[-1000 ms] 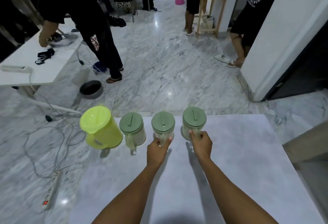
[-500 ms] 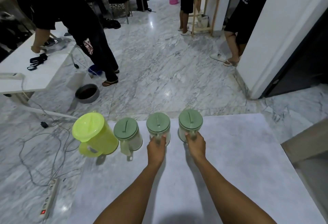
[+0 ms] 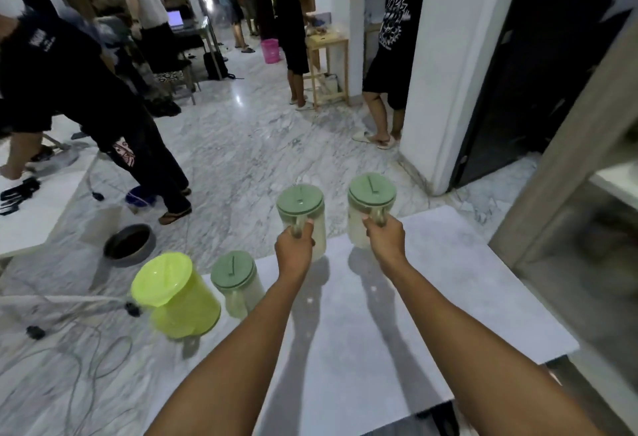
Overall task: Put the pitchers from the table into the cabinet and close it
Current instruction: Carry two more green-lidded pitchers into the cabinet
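Half a second ago all four pitchers stood in a row along the far edge of the table, with a hand on each of the two right-hand ones. Now both of those are off the surface. The left hand (image 3: 293,252) is closed in a fist around the handle of a clear pitcher with a sage-green lid (image 3: 301,219), thumb up against its wall, and the pitcher hangs above the table's far edge with its shadow on the top below it. The right hand (image 3: 385,236) is closed the same way around the handle of a second sage-lidded pitcher (image 3: 370,208), held slightly higher and farther out than the left one, also clear of the table (image 3: 431,297).

The view has tipped upward as well, so more of the room shows than before.

Left of the left hand and lower, two pitchers stay on the table: a third clear one with a sage-green lid (image 3: 235,283), just beside the left forearm, and beyond it a lime-yellow pitcher (image 3: 176,294) at the table's left corner. These two stand close together, apart from the lifted pair.

To the right of the right hand, a pale wooden cabinet panel (image 3: 566,145) rises at the frame edge; its interior is blurred.

No label shows on any pitcher. White prints on bystanders' black shirts are too blurred to read.
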